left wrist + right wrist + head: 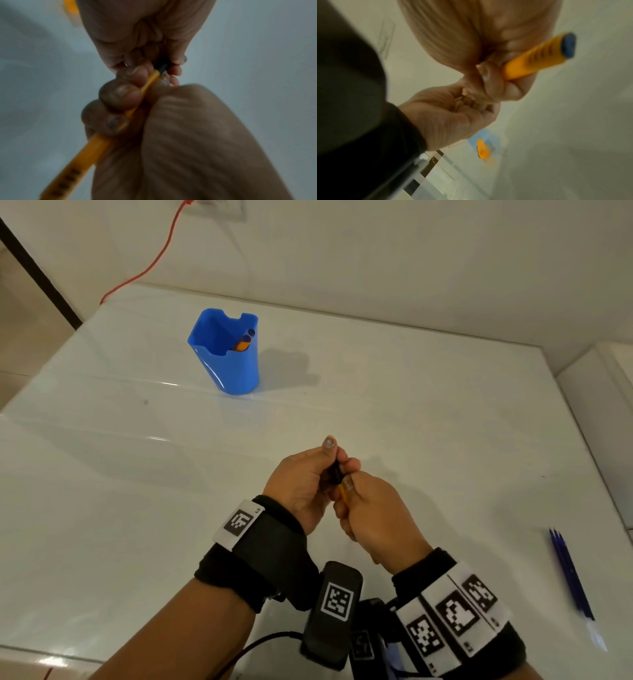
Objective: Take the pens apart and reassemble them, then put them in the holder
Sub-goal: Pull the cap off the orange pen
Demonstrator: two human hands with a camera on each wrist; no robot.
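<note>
Over the middle of the white table I hold one orange pen with both hands. My right hand is curled round the orange barrel, seen closer as the barrel with dark print. My left hand pinches the dark cap at the barrel's far end; the cap meets the orange tube there. The barrel's rear sticks out of my right fist and ends in a blue plug. The blue holder stands far left with orange pens inside.
Several blue refills lie together near the table's right edge, with a whitish piece at their near end. A red cable runs down the wall behind the holder. Wrist straps with cameras sit below my hands.
</note>
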